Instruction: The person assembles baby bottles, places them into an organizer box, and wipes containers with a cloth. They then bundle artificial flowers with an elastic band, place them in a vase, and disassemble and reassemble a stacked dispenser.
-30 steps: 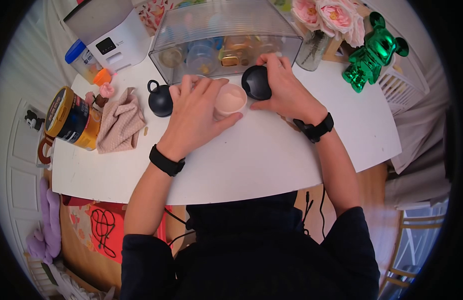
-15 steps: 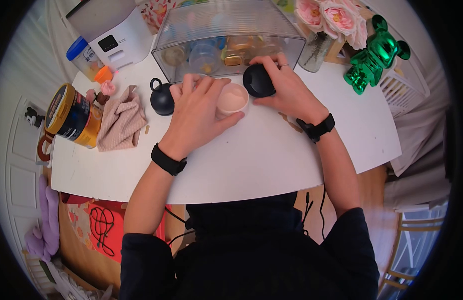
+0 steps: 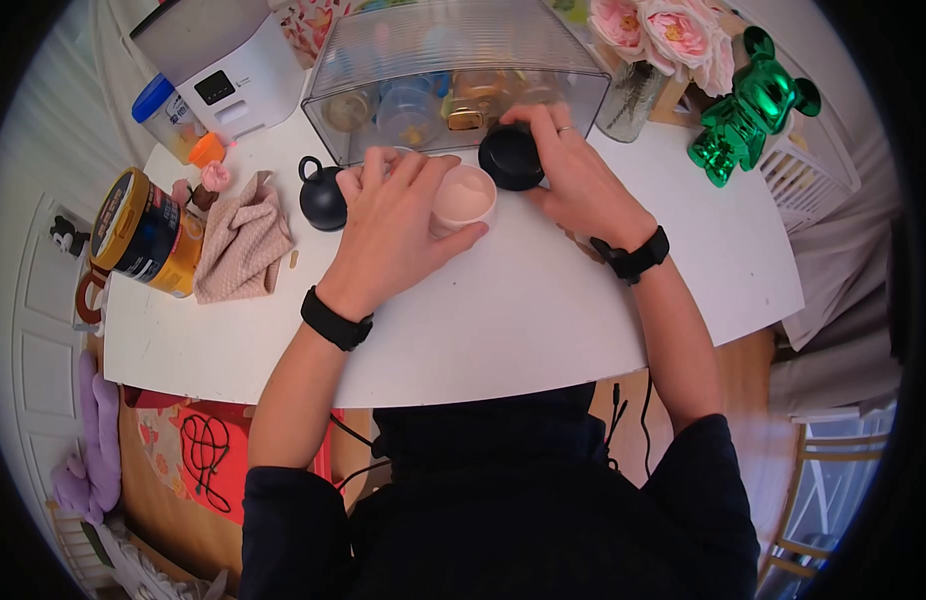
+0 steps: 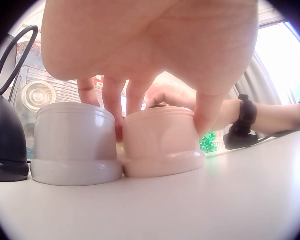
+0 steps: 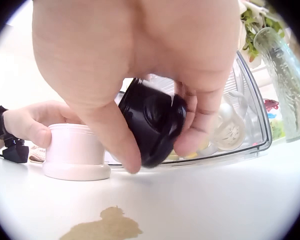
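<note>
My left hand [image 3: 398,215] grips a small pink cup [image 3: 467,200] that stands on the white table, thumb on its near side and fingers behind. Beside the pink cup, a pale grey cup [image 4: 75,142] of the same shape stands close in the left wrist view; my hand mostly hides it from the head camera. My right hand [image 3: 578,175] holds a black cup [image 5: 152,120] between thumb and fingers. It is tilted, with its lower edge close over the table, just right of the pink cup. A black dome with a loop [image 3: 324,200] sits left of my left hand.
Behind the hands stands a clear storage box [image 3: 453,75] with containers inside. A crumpled cloth [image 3: 245,245] and a yellow-black tub [image 3: 148,235] lie to the left. A flower vase [image 3: 628,100] and a shiny green bear figure [image 3: 753,105] stand at the right back.
In my right hand the black cup has turned back and forth and shifted slightly; its flat round face shows again now. My left hand keeps its grip on the pink cup.
</note>
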Demonstrator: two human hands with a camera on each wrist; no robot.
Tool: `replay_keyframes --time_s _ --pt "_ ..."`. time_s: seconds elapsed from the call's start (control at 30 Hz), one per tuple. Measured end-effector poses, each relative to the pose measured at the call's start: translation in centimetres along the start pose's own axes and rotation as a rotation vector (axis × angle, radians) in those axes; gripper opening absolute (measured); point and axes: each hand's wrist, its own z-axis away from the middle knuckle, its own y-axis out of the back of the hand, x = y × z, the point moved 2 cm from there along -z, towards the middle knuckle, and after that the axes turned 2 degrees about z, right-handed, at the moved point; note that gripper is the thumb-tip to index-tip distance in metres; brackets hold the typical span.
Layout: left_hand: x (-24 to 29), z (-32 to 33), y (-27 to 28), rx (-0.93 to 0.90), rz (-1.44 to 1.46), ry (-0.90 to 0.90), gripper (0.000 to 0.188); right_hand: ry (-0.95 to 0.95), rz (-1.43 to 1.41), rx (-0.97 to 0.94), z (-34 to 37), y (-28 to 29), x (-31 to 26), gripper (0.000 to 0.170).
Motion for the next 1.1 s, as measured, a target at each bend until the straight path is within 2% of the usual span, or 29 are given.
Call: replay_keyframes --time_s 0.13,0.2,0.33,0.43,0.5,0.63,0.7,0.83,0.9,1.03,1.1 --pt "0.0 -0.1 0.0 -0.009 0.008 0.004 0.065 -0.096 -0.003 -0.104 0.1 0.3 -0.3 0.071" --pt "0.0 -0.1 0.0 -0.012 0.007 0.007 0.065 -0.042 -0.008 -0.034 0.0 0.3 0.0 0.069" --pt "0.0 0.0 0.0 -0.009 0.007 0.006 0.065 -0.085 0.009 -0.070 0.1 0.2 -0.2 0.067" --pt "0.0 0.0 0.0 0.001 0.006 0.001 0.065 -0.040 -0.008 0.023 0.0 0.5 0.3 0.066" --pt "-0.1 0.0 0.0 -0.005 0.007 0.006 0.065 -0.084 -0.065 -0.066 0.1 0.2 0.7 0.067" --pt "-0.1 0.0 0.0 -0.014 0.003 0.002 0.066 -0.090 -0.017 -0.089 0.0 1.0 0.2 0.069" --pt "-0.1 0.0 0.0 -0.011 0.005 0.005 0.066 -0.026 -0.113 -0.112 0.1 0.8 0.4 0.072" --pt "-0.1 0.1 -0.1 -0.009 0.007 0.011 0.067 -0.025 -0.109 -0.128 0.1 1.0 0.7 0.078" --pt "-0.1 0.1 -0.1 -0.006 0.009 0.009 0.067 -0.135 -0.124 -0.172 0.1 0.9 1.5 0.075" --pt "0.0 0.1 0.0 0.001 0.009 0.006 0.067 -0.079 -0.193 -0.105 0.0 0.6 0.7 0.070" --pt "0.0 0.0 0.1 -0.005 0.009 0.011 0.067 -0.131 -0.118 -0.079 0.1 0.7 0.5 0.073"
